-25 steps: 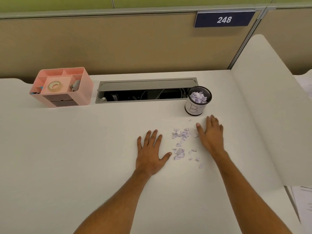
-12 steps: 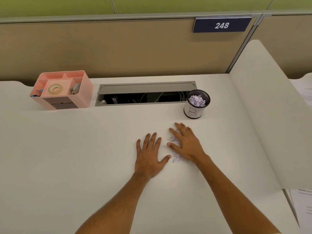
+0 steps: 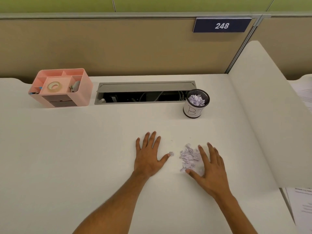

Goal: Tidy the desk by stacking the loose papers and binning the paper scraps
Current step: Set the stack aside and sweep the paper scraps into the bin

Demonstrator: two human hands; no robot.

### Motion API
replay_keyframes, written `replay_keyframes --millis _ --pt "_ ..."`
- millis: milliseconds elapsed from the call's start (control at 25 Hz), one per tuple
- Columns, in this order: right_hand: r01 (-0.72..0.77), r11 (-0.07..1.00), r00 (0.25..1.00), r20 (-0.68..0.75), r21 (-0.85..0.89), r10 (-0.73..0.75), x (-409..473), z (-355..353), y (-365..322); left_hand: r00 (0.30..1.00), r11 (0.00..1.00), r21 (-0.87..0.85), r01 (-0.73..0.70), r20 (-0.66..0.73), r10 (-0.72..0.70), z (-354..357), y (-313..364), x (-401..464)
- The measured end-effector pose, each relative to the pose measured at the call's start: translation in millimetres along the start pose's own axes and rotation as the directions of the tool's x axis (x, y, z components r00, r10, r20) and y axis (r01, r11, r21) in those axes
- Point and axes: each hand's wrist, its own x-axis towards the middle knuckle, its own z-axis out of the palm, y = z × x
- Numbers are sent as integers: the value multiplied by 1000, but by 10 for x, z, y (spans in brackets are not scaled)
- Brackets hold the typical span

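A small heap of pale purple paper scraps (image 3: 188, 157) lies on the white desk (image 3: 84, 157) between my hands. My right hand (image 3: 210, 168) rests flat beside the heap with fingers spread, thumb and fingertips touching its right and lower edges. My left hand (image 3: 148, 154) lies flat on the desk to the left, and one stray scrap (image 3: 171, 154) sits at the tip of its thumb. A black mesh cup marked as the bin (image 3: 196, 103) stands further back, with crumpled purple scraps inside it.
A pink desk organiser (image 3: 60, 88) with a tape roll stands at the back left. An open grey cable tray (image 3: 145, 92) runs along the back. A white divider panel (image 3: 263, 107) rises on the right, with printed papers (image 3: 302, 205) beyond it.
My right hand swept the scattered scraps leftward into one heap, then drew back to the heap's right side. My left hand stayed flat in place.
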Motion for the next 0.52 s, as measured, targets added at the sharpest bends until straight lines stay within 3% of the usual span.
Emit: replay_keyframes --millis 200,520 --pt "-79 991 995 45 -104 84 -9 266 -197 1000 1000 9 -2 12 2 -6 1 7" --pt "106 994 994 -8 -13 -106 650 440 -665 1000 1000 14 -3 16 3 2 4 7"
